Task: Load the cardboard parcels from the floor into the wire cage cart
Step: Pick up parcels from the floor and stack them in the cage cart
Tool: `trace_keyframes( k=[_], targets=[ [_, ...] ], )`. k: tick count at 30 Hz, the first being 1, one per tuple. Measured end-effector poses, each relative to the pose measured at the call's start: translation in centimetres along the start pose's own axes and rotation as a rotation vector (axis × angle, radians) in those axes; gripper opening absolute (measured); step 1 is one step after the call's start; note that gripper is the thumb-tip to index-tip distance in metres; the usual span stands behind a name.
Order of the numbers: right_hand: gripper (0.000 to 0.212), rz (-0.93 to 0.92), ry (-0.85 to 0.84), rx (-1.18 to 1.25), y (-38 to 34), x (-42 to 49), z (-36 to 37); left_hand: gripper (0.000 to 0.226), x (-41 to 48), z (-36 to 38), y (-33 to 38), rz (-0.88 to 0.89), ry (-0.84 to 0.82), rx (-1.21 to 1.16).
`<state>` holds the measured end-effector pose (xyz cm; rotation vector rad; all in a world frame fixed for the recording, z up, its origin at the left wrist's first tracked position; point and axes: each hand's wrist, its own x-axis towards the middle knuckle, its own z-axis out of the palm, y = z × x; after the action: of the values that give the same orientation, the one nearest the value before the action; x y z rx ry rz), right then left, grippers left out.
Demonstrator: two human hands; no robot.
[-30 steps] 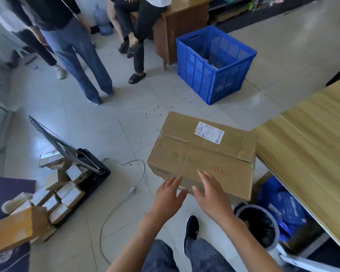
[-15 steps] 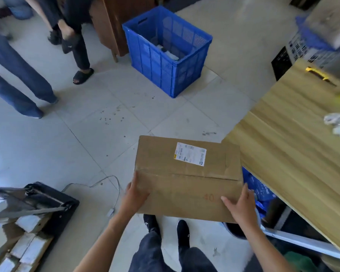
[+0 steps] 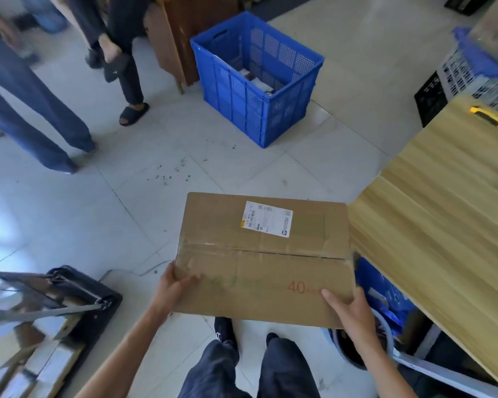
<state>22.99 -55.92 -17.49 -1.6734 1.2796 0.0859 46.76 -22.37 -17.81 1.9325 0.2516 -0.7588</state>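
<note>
Left hand (image 3: 173, 288), right hand (image 3: 352, 310) grip parcel (image 3: 265, 254) corners, table (image 3: 443, 225) edge beside, open floor (image 3: 121, 214) ahead

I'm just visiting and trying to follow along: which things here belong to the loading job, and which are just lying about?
In the job: cardboard parcel, gripped by the left hand and right hand; likely the black cart with small boxes.
Lying about: blue crate, wooden table, yellow-handled tool, bucket.

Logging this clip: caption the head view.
Left hand and right hand grip brown cardboard parcel at its near corners.
</note>
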Motion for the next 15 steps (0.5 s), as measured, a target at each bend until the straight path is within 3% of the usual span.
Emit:
trace_keyframes(
  k=[8,15],
  targets=[
    [0.065,-0.305,-0.302,-0.135,-8.3,-0.5,0.5,0.055,-14.7,-4.8,-2.4,0.067,0.408,-0.297],
    [0.053,-0.62,-0.629,-0.409,-11.3,-6.2,2.9,0.065,-33.8,0.3,-11.5,-0.078,0.849,-0.555]
  ],
)
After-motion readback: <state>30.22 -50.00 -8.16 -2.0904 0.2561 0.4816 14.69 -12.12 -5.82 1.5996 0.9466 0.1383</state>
